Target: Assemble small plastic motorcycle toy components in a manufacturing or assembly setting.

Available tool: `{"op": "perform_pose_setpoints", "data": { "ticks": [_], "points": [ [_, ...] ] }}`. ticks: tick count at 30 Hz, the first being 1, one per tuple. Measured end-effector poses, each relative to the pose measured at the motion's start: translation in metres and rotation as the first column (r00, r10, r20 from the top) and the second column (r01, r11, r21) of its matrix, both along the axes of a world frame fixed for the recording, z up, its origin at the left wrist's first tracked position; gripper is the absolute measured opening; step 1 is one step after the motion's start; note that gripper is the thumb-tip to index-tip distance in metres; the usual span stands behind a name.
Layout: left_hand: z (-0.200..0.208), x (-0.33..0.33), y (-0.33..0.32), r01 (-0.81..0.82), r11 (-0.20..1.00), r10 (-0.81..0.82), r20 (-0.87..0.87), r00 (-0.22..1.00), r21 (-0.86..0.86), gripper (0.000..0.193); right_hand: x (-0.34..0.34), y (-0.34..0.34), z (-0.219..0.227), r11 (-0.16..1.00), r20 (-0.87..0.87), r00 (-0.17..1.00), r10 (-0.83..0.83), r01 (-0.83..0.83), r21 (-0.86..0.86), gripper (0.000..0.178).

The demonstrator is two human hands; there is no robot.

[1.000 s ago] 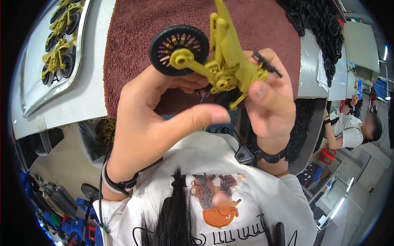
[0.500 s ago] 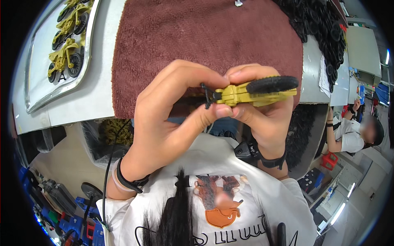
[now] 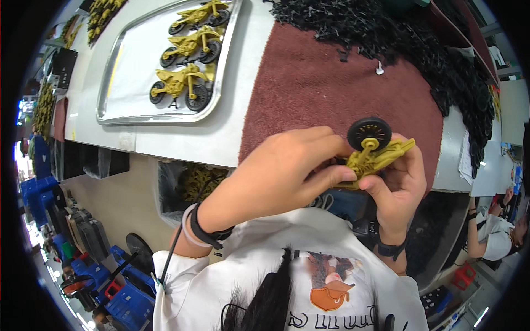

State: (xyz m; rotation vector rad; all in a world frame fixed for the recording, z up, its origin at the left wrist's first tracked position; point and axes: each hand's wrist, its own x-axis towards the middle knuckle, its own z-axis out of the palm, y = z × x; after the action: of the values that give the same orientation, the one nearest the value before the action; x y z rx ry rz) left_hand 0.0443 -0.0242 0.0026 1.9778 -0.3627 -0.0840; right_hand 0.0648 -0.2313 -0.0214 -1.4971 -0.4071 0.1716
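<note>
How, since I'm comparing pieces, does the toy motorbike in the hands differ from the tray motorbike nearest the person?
The held motorbike is between the left hand and right hand; the tray motorbike rests on the tray. The held motorbike shows one wheel clearly; the tray motorbike shows two. Both have yellowish bodies and black wheels.
</note>
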Motion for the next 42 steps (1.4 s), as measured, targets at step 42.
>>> {"op": "perform_pose_setpoints", "data": {
  "ticks": [42],
  "points": [
    [0.135,0.086,0.211,-0.707,0.52,0.47,0.531,0.705,0.479,0.033,0.019,-0.009,-0.008,0.966,0.237,0.97,0.048,0.015,-0.258,0.04]
  ]
}}
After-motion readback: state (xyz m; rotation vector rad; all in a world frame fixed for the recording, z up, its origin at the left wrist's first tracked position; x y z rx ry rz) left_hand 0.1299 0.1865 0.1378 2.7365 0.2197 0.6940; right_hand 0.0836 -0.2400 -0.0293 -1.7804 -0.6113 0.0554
